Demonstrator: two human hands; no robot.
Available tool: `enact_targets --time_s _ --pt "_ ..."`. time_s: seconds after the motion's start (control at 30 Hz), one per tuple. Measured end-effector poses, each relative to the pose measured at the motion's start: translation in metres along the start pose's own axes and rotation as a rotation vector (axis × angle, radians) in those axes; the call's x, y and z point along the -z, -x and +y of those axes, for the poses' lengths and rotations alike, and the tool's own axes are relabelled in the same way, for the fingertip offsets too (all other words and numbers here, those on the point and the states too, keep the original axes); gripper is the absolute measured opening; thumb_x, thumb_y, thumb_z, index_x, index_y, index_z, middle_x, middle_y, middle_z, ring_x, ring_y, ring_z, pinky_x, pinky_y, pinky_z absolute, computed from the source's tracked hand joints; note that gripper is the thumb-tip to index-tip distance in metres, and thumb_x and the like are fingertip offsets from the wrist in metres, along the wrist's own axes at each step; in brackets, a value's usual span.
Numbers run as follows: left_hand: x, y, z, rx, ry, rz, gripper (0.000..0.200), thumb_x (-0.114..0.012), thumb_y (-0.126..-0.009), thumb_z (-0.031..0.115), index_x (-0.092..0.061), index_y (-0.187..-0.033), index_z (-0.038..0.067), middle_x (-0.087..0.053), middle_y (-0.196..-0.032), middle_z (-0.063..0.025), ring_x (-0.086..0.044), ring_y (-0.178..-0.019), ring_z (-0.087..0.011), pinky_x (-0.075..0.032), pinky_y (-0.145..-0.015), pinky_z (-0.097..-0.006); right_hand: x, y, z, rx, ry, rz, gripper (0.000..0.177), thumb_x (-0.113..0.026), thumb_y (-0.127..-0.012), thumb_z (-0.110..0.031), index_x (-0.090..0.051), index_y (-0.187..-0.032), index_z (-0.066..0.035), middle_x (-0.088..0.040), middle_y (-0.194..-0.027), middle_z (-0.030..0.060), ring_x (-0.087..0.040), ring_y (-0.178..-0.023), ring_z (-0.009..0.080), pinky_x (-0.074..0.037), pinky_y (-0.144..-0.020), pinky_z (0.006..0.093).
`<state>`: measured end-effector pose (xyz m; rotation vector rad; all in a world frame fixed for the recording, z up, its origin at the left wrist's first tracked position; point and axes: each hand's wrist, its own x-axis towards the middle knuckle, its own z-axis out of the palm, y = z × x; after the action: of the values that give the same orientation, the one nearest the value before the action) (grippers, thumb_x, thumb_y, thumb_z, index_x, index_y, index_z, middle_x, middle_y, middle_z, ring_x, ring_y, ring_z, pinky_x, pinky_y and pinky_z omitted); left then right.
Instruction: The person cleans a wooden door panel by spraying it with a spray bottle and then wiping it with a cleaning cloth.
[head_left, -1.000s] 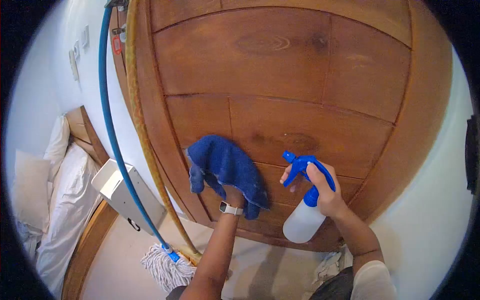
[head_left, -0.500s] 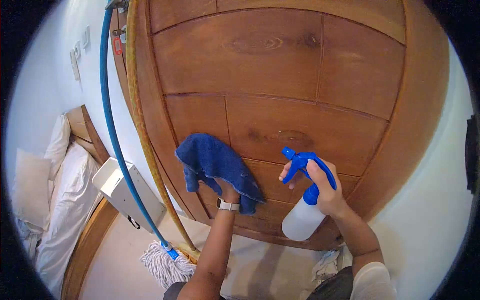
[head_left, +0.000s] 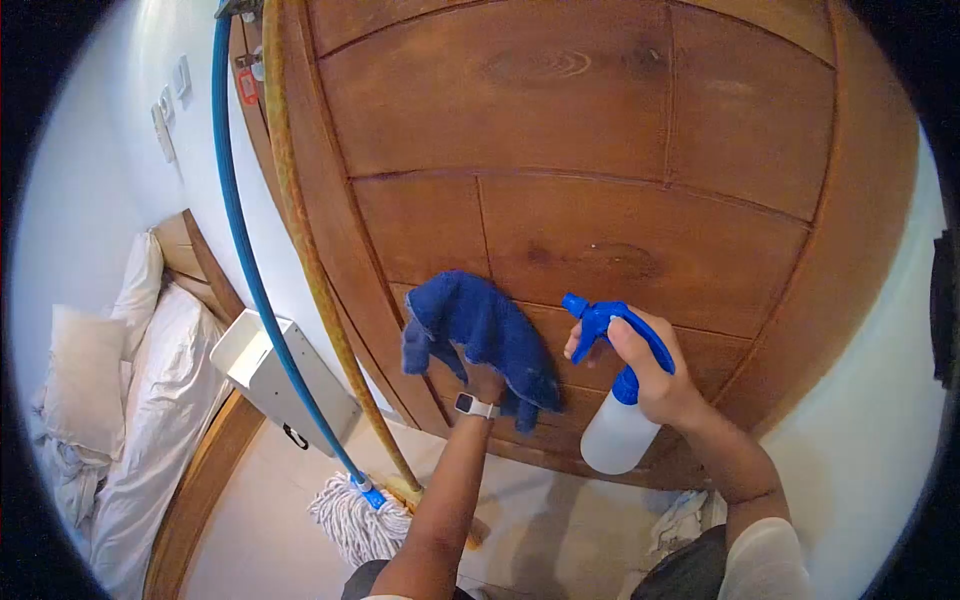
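A blue cloth (head_left: pixel 478 322) is bunched in my left hand (head_left: pixel 484 380), which has a pale-banded watch at the wrist. The cloth hangs over my fingers in front of the lower part of a brown wooden door (head_left: pixel 570 120). In my right hand (head_left: pixel 662 378) is a spray bottle (head_left: pixel 622 435) with a blue trigger head and a whitish translucent body. Its nozzle points up and left toward the door, with my fingers at the trigger and my thumb over the back of the head.
Left of the door, a blue mop handle (head_left: pixel 243 235) and a yellowish-brown pole (head_left: pixel 300 225) lean upright. The white mop head (head_left: pixel 358 525) rests on the floor. A white bin-like box (head_left: pixel 285 380) stands beside a bed (head_left: pixel 165 400). Crumpled whitish cloth (head_left: pixel 683 522) lies near the door's base.
The view has turned slightly left, so the door and mop appear further right. My left hand and the cloth have shifted a little right across the door. Both hands keep their holds.
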<state>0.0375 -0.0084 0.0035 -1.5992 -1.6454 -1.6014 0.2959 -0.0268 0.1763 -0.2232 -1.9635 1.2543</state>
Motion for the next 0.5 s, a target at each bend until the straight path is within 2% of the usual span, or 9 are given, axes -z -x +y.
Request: enact_targets --time_s 0.3,0.4,0.5 --pt "0.018 -0.006 -0.034 0.209 -0.007 0.184 0.068 -0.058 -0.101 0.041 -0.037 -0.151 0.001 -0.041 -0.154 -0.0180 -0.035 -0.143 -0.0349 -0.023 -0.121 -0.0449 0.007 0.002 -0.013 0.038 0.058 -0.008 0.043 -0.044 -0.109 -0.034 -0.066 -0.114 0.003 -0.072 -0.105 0.0129 -0.066 -0.096 0.0173 -0.052 -0.083 0.0330" --pt "0.011 -0.013 -0.029 0.227 0.010 0.222 0.068 -0.058 -0.101 0.041 -0.037 -0.152 0.001 -0.040 -0.155 -0.0180 -0.035 -0.144 -0.0348 -0.023 -0.122 -0.0448 0.005 0.011 -0.018 0.058 -0.009 0.059 0.033 -0.049 -0.107 -0.028 -0.067 -0.103 0.000 -0.071 -0.096 0.0082 -0.063 -0.087 0.0139 -0.049 -0.079 0.0302" --pt "-0.002 -0.023 -0.009 0.194 0.021 0.220 0.068 -0.058 -0.101 0.041 -0.036 -0.152 0.001 -0.040 -0.155 -0.0180 -0.034 -0.144 -0.0348 -0.023 -0.122 -0.0447 0.006 0.013 -0.027 0.106 -0.026 0.054 0.034 -0.049 -0.107 -0.029 -0.067 -0.103 0.000 -0.071 -0.096 0.0086 -0.063 -0.088 0.0141 -0.049 -0.080 0.0301"
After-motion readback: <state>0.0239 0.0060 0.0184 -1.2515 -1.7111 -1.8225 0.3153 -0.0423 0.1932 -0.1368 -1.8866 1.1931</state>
